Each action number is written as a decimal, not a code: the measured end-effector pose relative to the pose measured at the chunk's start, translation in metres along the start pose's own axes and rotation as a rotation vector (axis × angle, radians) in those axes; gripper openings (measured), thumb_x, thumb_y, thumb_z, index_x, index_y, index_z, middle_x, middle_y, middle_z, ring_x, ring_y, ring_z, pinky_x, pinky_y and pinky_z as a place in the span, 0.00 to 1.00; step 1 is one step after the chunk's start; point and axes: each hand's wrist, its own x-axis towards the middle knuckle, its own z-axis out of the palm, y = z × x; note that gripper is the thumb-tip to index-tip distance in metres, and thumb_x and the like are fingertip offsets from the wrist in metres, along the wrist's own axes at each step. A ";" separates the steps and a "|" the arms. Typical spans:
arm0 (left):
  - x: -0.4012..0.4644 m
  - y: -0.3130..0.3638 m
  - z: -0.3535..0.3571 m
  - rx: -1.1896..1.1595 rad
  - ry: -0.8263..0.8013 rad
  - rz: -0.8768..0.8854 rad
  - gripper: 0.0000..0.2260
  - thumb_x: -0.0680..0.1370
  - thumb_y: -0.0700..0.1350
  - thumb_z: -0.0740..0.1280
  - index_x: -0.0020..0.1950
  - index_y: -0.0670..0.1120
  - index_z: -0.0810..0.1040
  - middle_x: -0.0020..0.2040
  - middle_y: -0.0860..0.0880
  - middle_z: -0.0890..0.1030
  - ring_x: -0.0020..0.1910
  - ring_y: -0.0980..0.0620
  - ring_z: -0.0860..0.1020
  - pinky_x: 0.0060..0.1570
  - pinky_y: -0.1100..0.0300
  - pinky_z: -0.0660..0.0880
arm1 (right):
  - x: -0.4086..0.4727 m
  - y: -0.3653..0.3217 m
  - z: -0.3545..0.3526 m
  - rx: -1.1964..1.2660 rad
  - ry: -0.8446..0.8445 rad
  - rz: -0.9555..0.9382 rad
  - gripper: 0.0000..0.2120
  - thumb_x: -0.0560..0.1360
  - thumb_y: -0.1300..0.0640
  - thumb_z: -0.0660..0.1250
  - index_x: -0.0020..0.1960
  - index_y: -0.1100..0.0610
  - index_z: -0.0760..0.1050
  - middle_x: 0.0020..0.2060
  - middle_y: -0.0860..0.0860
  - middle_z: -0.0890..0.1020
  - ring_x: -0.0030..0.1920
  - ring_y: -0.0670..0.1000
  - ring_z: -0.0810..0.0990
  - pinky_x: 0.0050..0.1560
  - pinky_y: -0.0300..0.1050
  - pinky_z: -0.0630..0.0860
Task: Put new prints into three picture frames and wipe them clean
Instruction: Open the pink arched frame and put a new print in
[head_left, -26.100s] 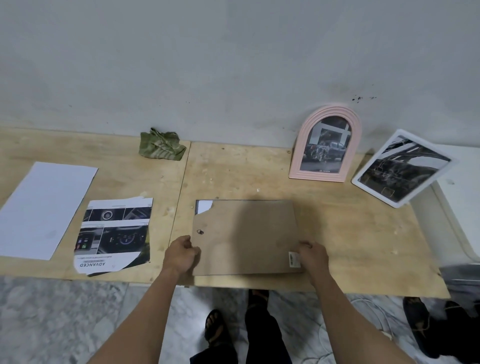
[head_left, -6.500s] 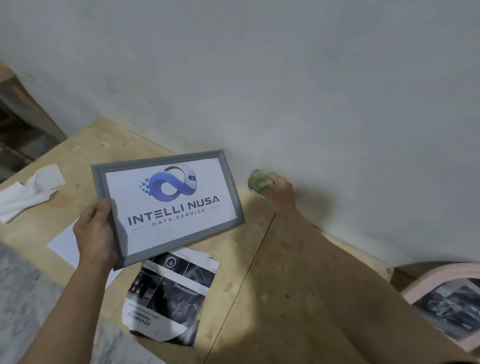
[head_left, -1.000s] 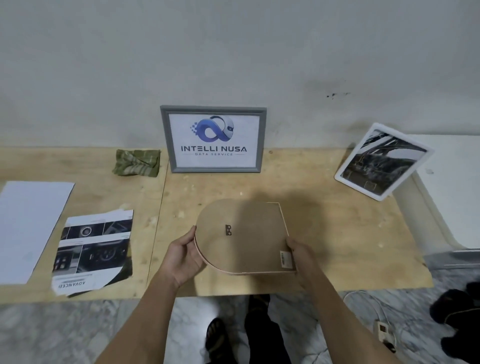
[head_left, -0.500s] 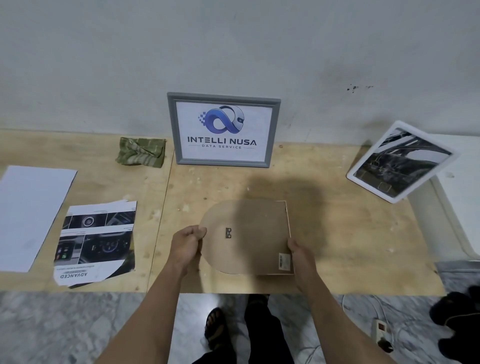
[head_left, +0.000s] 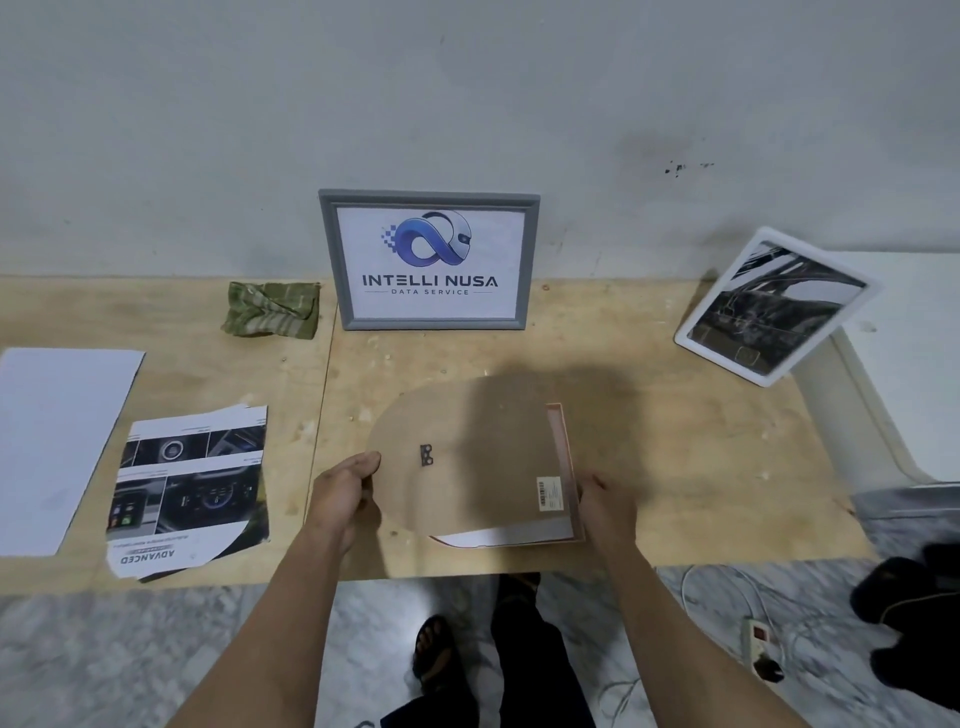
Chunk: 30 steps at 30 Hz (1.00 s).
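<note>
Plain grey wall behind, plywood table (head_left: 675, 467) in front of us, marble floor below. We have the arched pink frame (head_left: 563, 467) lying face down near the table's front edge, its brown backing board (head_left: 467, 452) shifted off toward the left so a strip of white print (head_left: 498, 535) and the pink rim show along the near and right sides. Our left hand (head_left: 343, 493) pinches the board's rounded left edge, thumb on top, fingers curled under; our right hand (head_left: 608, 506) grips the frame's near right corner, fingers mostly hidden beneath it, so closed on the frame as far as we can tell. Both forearms reach in from below, wrists low over the table edge. Step in hand, by our reading: getting the backing off to swap the print. Best done by keeping the frame pinned flat with the right, lifting the board level with the left so the paper under it doesn't crease or drag, and setting it aside clear of the frame. Grey frame (head_left: 429, 260) with the logo print stands against the wall, looks done; white frame (head_left: 774, 306) leans at the right, untouched by our guess. Green cloth (head_left: 270, 310) sits beside the grey frame, a car brochure sheet (head_left: 189, 483) and blank paper (head_left: 60, 441) lie to the left.
</note>
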 end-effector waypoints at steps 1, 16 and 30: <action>-0.002 -0.002 0.003 0.010 -0.016 0.004 0.10 0.79 0.43 0.68 0.57 0.41 0.83 0.46 0.46 0.84 0.47 0.45 0.75 0.47 0.54 0.72 | -0.001 -0.001 -0.005 0.026 0.009 0.003 0.13 0.80 0.58 0.58 0.48 0.62 0.79 0.41 0.55 0.80 0.41 0.53 0.76 0.39 0.45 0.68; -0.065 -0.026 0.162 0.511 -0.205 0.181 0.11 0.74 0.36 0.65 0.32 0.39 0.75 0.33 0.47 0.75 0.37 0.50 0.70 0.35 0.59 0.65 | 0.045 0.026 -0.148 0.000 0.179 -0.153 0.10 0.77 0.55 0.64 0.47 0.57 0.83 0.44 0.56 0.84 0.42 0.53 0.80 0.41 0.46 0.72; -0.076 -0.058 0.276 1.045 -0.011 0.412 0.08 0.79 0.42 0.62 0.44 0.46 0.79 0.42 0.48 0.80 0.42 0.42 0.78 0.39 0.58 0.70 | 0.112 0.069 -0.196 -0.198 0.347 0.046 0.13 0.76 0.60 0.62 0.57 0.57 0.81 0.52 0.57 0.83 0.46 0.59 0.80 0.41 0.46 0.74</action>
